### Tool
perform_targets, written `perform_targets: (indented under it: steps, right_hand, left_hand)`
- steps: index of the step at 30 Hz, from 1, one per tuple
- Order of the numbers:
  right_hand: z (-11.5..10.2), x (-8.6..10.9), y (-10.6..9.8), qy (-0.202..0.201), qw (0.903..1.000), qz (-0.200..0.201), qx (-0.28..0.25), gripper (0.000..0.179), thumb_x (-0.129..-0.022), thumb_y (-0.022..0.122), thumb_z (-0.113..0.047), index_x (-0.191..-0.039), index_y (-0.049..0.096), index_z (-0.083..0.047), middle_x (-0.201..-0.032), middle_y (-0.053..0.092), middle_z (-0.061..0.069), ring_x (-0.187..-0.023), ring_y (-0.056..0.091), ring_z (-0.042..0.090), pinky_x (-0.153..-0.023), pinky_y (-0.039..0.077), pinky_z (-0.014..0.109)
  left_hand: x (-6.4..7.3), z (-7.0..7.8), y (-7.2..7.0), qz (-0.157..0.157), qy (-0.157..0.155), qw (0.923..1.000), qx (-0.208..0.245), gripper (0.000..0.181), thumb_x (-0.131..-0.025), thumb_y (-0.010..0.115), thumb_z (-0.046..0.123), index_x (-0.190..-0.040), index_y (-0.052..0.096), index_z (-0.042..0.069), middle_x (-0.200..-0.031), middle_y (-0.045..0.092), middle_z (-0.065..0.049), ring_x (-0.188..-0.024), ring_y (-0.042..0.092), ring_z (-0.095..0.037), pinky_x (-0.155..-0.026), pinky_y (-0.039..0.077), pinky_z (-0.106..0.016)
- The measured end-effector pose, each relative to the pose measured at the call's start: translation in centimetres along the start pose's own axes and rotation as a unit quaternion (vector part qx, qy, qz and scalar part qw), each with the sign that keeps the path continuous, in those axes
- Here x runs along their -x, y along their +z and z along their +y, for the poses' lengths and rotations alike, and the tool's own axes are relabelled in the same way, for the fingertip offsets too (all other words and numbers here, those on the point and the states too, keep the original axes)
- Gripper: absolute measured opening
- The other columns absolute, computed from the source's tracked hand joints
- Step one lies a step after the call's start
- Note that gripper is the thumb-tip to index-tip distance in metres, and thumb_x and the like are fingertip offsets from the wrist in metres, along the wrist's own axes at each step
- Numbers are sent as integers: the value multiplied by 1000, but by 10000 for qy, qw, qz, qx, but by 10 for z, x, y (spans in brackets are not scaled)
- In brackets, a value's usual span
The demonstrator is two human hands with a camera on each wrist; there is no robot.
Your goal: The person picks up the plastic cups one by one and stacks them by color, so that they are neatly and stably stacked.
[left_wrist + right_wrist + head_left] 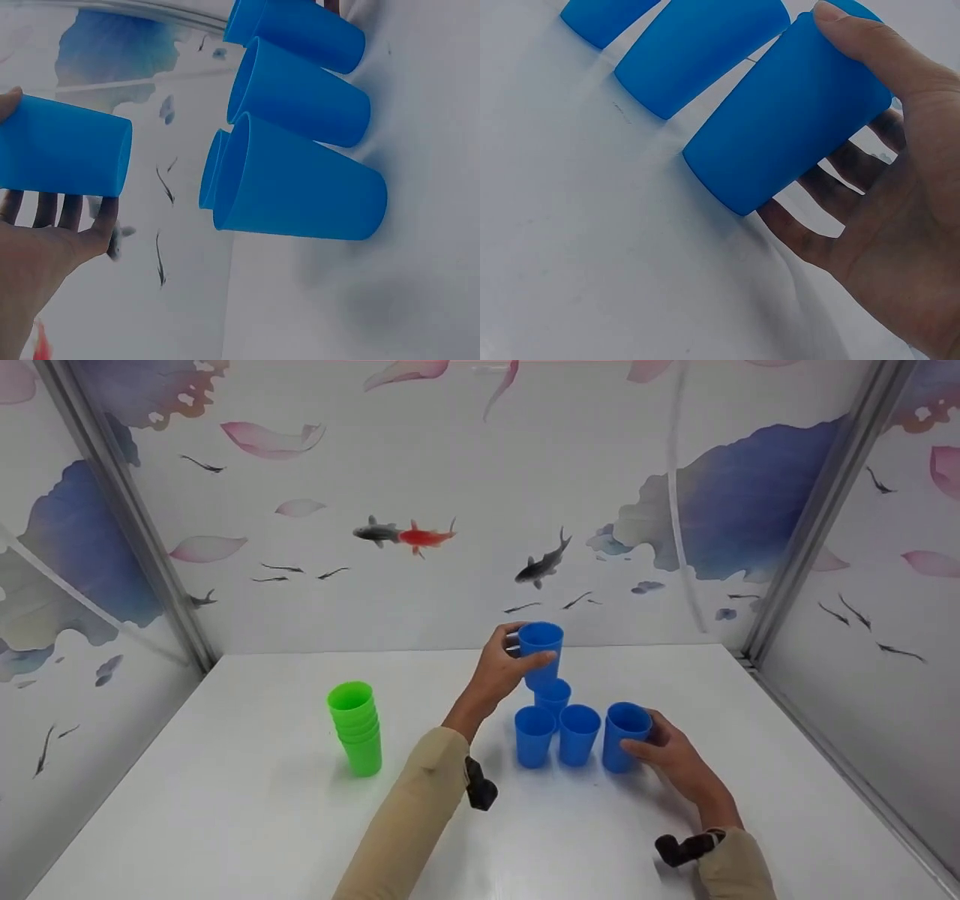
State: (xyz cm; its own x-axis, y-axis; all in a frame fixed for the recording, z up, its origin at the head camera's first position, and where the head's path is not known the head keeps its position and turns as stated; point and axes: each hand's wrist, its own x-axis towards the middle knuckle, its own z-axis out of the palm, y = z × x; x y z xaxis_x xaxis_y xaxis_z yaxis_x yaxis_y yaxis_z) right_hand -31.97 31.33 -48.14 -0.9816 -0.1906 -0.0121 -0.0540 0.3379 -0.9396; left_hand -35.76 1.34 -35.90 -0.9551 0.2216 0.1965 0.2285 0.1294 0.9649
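Observation:
My left hand [495,667] grips a blue cup [541,649], holding it upright in the air above the other blue cups. Thumb and fingers wrap its sides, as the left wrist view also shows with the raised cup [67,146]. My right hand [679,757] holds another blue cup [626,739] between thumb and fingers, its base at about table level. To its left stand two upright blue cups, a middle cup [579,735] and a left cup [534,737]. A further blue cup [553,695] stands behind those two, partly hidden.
A stack of nested green cups [355,727] stands on the white table [247,810] at the left. Printed white panels [450,607] enclose the back and sides, with metal posts [787,540] at the corners. A black wrist camera [480,786] sits at each sleeve.

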Motion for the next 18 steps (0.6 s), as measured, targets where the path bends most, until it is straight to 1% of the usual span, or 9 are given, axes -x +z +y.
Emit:
perform_targets:
  steps: [5,8,11,18]
  right_hand:
    - [-2,1,-1,-56,10000,-18,-9,81,-96,67,-36,-157,20,-11,-163,28,20,-151,26,43,-121,26,62]
    - [-3,1,-1,-84,9999,-3,-55,79,-96,68,-35,-156,24,-11,-161,32,19,-150,29,41,-121,27,61]
    - [-2,1,-1,-69,10000,-18,-47,80,-96,68,-36,-156,23,-11,-161,31,20,-150,29,42,-121,27,61]
    - [-1,-1,1,171,9998,73,57,86,-92,70,-44,-157,22,-14,-163,30,17,-151,28,41,-121,26,62]
  left_hand:
    - [0,9,14,-116,104,9999,-17,72,-89,73,37,-148,41,12,-150,49,-16,-138,50,-35,-111,45,-55]
    - [1,12,24,-170,178,9997,-93,73,-88,74,39,-148,41,14,-150,50,-14,-136,52,-33,-111,46,-54]
    - [2,13,34,-217,234,9994,-132,73,-87,74,41,-148,41,15,-149,51,-12,-135,53,-31,-110,47,-53]
    - [3,11,55,-260,136,9996,-53,72,-88,75,40,-148,43,17,-149,51,-12,-135,53,-30,-108,49,-52]
